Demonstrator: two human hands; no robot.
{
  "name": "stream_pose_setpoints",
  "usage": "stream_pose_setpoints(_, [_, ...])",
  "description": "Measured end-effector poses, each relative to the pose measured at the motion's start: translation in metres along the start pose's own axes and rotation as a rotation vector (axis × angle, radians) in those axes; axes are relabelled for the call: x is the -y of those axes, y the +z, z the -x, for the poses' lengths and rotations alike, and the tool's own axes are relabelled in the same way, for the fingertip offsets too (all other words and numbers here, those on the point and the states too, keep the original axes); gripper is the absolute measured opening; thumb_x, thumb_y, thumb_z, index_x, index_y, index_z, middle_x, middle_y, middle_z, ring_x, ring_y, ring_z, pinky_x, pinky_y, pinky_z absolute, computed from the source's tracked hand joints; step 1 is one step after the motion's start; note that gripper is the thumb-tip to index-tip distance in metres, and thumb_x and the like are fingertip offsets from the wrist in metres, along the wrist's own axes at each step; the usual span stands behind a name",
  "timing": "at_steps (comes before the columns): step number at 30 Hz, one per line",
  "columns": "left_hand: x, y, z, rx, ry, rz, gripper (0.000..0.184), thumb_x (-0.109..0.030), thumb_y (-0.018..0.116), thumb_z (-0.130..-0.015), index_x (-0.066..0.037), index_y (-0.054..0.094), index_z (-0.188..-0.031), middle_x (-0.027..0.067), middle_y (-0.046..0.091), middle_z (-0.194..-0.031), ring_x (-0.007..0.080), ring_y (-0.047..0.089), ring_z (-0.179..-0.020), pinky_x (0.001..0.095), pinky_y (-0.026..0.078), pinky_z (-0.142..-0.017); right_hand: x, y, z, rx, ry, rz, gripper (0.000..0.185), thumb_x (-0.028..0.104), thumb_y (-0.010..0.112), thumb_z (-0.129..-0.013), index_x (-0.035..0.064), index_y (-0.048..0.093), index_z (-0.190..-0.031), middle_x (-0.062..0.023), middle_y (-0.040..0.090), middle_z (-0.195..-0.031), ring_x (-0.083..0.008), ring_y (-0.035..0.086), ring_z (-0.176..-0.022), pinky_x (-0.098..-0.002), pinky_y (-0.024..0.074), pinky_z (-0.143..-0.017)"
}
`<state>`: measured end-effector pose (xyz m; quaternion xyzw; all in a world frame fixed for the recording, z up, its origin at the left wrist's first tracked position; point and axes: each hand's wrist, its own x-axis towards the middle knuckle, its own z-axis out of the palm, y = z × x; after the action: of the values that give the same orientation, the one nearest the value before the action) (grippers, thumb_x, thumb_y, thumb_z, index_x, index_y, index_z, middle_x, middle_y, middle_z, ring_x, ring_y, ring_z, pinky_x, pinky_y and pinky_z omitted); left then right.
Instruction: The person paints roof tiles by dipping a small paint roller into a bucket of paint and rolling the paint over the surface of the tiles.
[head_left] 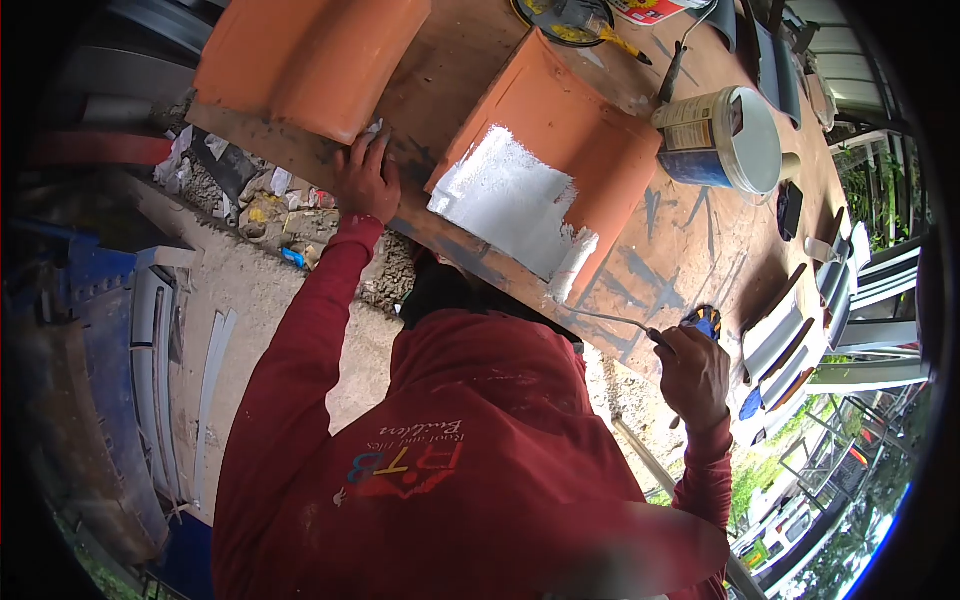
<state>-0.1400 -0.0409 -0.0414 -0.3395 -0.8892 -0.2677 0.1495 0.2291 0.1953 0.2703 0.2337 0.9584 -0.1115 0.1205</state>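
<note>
My right hand is closed around the handle of a small paint roller. Its white-coated head lies against the lower right part of an orange roof tile. White paint covers the lower left of that tile, while its upper and right parts are bare orange. My left hand lies at the table's near edge, fingers stretched out, beside the lower edge of a second orange roof tile. A small whitish bit shows by its fingertips.
The paint-streaked wooden table holds a paint bucket, a paintbrush on a dark round lid, and a dark block. Grey-white tiles stand along the right side. Rubble lies below the left edge.
</note>
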Motion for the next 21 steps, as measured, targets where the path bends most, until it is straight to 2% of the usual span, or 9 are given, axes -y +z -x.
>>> stream_pose_setpoints(5, [-0.003,-0.001,0.000,0.001,-0.012,0.021,0.040,-0.014,0.064,-0.091,-0.010,0.066,-0.131,0.0117,0.062,-0.132,0.0329,0.057,-0.124,0.0494,0.041,-0.103,-0.024,0.033,-0.033,-0.081,0.031,-0.075,0.008,0.010,0.074,-0.084,0.0051,0.068,-0.086,-0.0123,0.064,-0.082,-0.0371,0.066,-0.075,-0.0453,0.0499,-0.063])
stream_pose_setpoints(11, [-0.008,-0.005,-0.005,-0.055,0.040,0.010,0.036,-0.016,0.063,-0.092,-0.009,0.067,-0.127,0.0123,0.063,-0.129,0.0360,0.058,-0.115,0.0493,0.044,-0.099,0.008,0.091,-0.126,-0.178,-0.151,-0.286,0.008,0.013,0.072,-0.085,0.0057,0.070,-0.085,-0.0113,0.068,-0.085,-0.0379,0.066,-0.078,-0.0481,0.0515,-0.067])
stream_pose_setpoints(14, [-0.010,-0.005,-0.003,-0.047,0.016,-0.007,0.036,-0.015,0.062,-0.092,-0.009,0.067,-0.127,0.0125,0.063,-0.129,0.0369,0.058,-0.114,0.0490,0.044,-0.099,0.019,0.094,-0.130,-0.179,-0.181,-0.307,0.009,0.014,0.074,-0.084,0.0055,0.070,-0.086,-0.0118,0.069,-0.086,-0.0382,0.067,-0.079,-0.0480,0.0521,-0.067])
stream_pose_setpoints(19, [-0.011,-0.002,-0.005,-0.041,-0.032,-0.012,0.038,-0.015,0.063,-0.091,-0.009,0.067,-0.128,0.0136,0.062,-0.129,0.0379,0.057,-0.114,0.0495,0.044,-0.099,-0.010,0.090,-0.106,-0.141,-0.144,-0.272,0.006,0.010,0.073,-0.083,0.0060,0.069,-0.084,-0.0117,0.066,-0.082,-0.0369,0.067,-0.075,-0.0486,0.0527,-0.065])
stream_pose_setpoints(21, [-0.012,-0.001,-0.002,-0.038,-0.023,-0.035,0.039,-0.015,0.064,-0.092,-0.013,0.067,-0.131,0.0124,0.060,-0.130,0.0355,0.056,-0.117,0.0503,0.043,-0.100,-0.002,0.096,-0.113,-0.191,-0.191,-0.293,0.006,0.010,0.073,-0.084,0.0056,0.068,-0.084,-0.0118,0.066,-0.081,-0.0368,0.067,-0.075,-0.0485,0.0525,-0.064])
